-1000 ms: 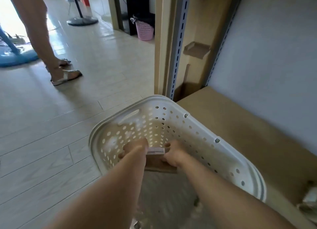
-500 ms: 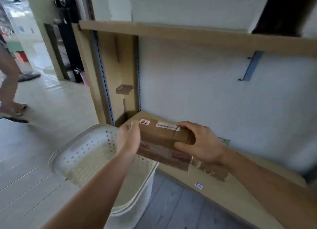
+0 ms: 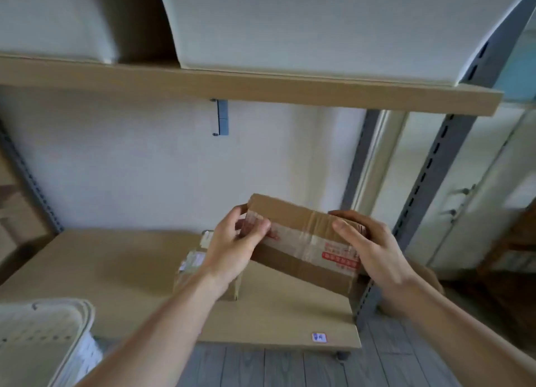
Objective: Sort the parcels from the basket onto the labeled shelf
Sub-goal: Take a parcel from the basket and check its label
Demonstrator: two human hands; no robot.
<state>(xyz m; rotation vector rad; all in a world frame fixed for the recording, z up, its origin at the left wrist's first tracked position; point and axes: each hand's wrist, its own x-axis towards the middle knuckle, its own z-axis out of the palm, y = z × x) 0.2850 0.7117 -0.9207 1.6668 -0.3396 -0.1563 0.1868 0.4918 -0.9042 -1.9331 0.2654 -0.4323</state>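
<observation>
A: Where is the box [image 3: 301, 249]?

B: Up in the air over the shelf [image 3: 116, 266]. The left hand [image 3: 236, 249] and right hand [image 3: 369, 247] each grip one end.

A: What could go wrong?

B: It tilts. It might slip, or bump the parcel [image 3: 193, 266] lying below it.

Two bare, sleeveless forearms

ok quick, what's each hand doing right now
Left hand: grips the left end of the cardboard parcel.
Right hand: grips the parcel's right end.
</observation>
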